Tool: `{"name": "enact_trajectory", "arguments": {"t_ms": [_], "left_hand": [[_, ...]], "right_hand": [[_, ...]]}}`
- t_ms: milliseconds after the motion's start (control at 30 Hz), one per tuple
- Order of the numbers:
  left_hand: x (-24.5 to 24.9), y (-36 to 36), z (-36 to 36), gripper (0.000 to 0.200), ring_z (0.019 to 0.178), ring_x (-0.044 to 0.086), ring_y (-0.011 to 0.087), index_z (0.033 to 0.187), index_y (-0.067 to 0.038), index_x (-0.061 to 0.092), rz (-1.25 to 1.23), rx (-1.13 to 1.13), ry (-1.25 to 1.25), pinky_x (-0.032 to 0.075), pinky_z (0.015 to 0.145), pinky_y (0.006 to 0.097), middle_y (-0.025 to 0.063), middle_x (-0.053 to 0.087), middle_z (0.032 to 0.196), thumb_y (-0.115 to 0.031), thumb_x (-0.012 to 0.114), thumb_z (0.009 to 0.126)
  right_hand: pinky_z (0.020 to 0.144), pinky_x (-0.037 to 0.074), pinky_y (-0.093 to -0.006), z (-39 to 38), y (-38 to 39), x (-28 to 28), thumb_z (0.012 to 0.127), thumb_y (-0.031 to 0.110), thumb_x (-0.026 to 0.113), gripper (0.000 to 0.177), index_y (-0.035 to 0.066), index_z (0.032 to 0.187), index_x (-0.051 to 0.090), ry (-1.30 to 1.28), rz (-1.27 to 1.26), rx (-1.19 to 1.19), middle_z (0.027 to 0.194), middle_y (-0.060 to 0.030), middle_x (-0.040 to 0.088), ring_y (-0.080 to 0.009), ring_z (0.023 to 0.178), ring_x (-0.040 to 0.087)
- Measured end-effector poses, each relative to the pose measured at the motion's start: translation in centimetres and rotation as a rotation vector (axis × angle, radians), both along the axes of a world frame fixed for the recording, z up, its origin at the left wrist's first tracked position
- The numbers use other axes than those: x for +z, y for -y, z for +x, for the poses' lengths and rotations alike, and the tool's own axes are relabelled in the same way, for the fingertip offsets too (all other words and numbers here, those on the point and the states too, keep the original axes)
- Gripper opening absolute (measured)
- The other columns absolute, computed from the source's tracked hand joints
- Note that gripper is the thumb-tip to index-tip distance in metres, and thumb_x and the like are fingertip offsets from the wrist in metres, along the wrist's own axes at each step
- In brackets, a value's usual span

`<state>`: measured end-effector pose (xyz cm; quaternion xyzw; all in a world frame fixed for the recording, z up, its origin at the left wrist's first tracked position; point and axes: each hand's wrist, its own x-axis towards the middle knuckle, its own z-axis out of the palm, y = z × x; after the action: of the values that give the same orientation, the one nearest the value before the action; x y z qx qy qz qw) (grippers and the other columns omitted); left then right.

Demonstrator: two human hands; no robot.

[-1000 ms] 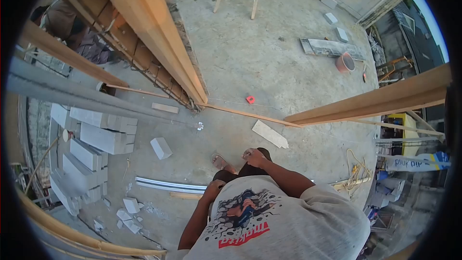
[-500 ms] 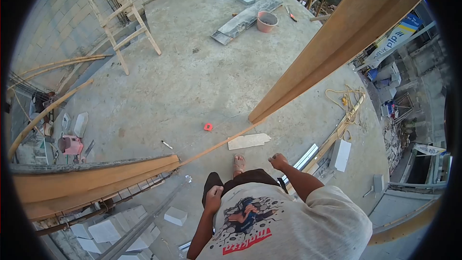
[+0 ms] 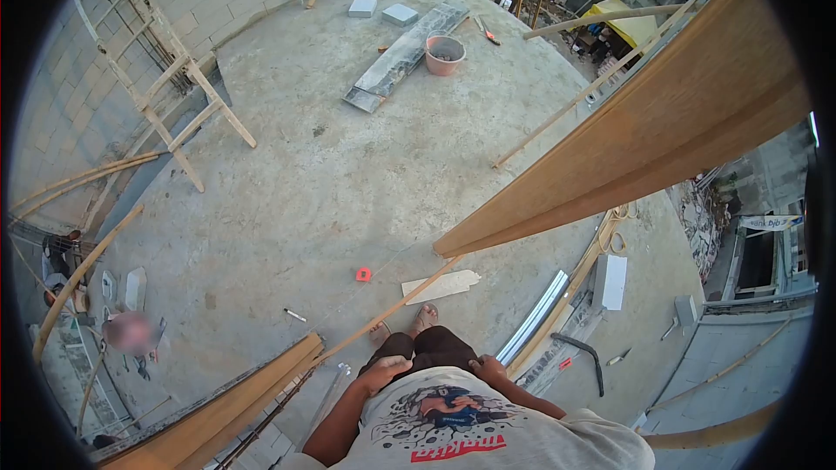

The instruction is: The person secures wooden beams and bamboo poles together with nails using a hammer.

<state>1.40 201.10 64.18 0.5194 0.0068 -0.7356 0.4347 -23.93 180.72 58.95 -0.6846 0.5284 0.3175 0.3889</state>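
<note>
My left hand (image 3: 385,374), fingers curled, lies against the top of the dark trousers (image 3: 435,347) and seems to grip the cloth. At the other hip, my right hand (image 3: 488,368) is closed on the trousers too, its fingertips partly hidden. Beyond my feet, a pale notched board (image 3: 441,286) and a red tape measure (image 3: 363,275) lie on the concrete. A thin wooden strip (image 3: 383,313) spans between a tall wooden frame (image 3: 592,148) on the right and a wooden piece (image 3: 226,396) at lower left.
Far off stand a bucket (image 3: 445,55) and a grey plank (image 3: 405,57). A ladder (image 3: 157,78) leans at the left wall. Metal channels (image 3: 533,318), a white block (image 3: 610,282) and a black bent bar (image 3: 588,357) lie at right. A marker (image 3: 295,315) lies left of my feet.
My right hand has come in from the side to the hip. My left hand stays at the trousers. The view has shifted, and both feet now show.
</note>
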Motion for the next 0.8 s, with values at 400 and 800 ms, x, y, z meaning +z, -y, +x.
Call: {"name": "enact_trajectory", "arguments": {"t_ms": [400, 800], "left_hand": [[4.1, 12.8, 4.7, 0.054, 0.094, 0.064, 0.0359, 0.104, 0.003, 0.062, -0.192, -0.502, 0.896, 0.050, 0.082, 0.0411, 0.0246, 0.065, 0.100, -0.046, 0.066, 0.083], [-0.4, 21.8, 21.2, 0.051, 0.100, 0.065, 0.0325, 0.110, -0.004, 0.062, -0.215, -0.780, 0.981, 0.050, 0.085, 0.0409, 0.0175, 0.066, 0.108, -0.046, 0.067, 0.082]], "right_hand": [[0.066, 0.053, -0.0354, -0.2, 10.2, -2.0, 0.087, 0.040, 0.066, 0.045, -0.003, 0.100, 0.067, 0.167, 0.012, -0.302, 0.078, -0.0147, 0.069, -0.0222, 0.067, 0.068], [0.078, 0.053, -0.0373, 19.9, 8.7, -3.6, 0.086, 0.048, 0.063, 0.047, 0.006, 0.106, 0.069, 0.291, 0.003, -0.062, 0.095, -0.0185, 0.070, -0.0300, 0.086, 0.069]]}}
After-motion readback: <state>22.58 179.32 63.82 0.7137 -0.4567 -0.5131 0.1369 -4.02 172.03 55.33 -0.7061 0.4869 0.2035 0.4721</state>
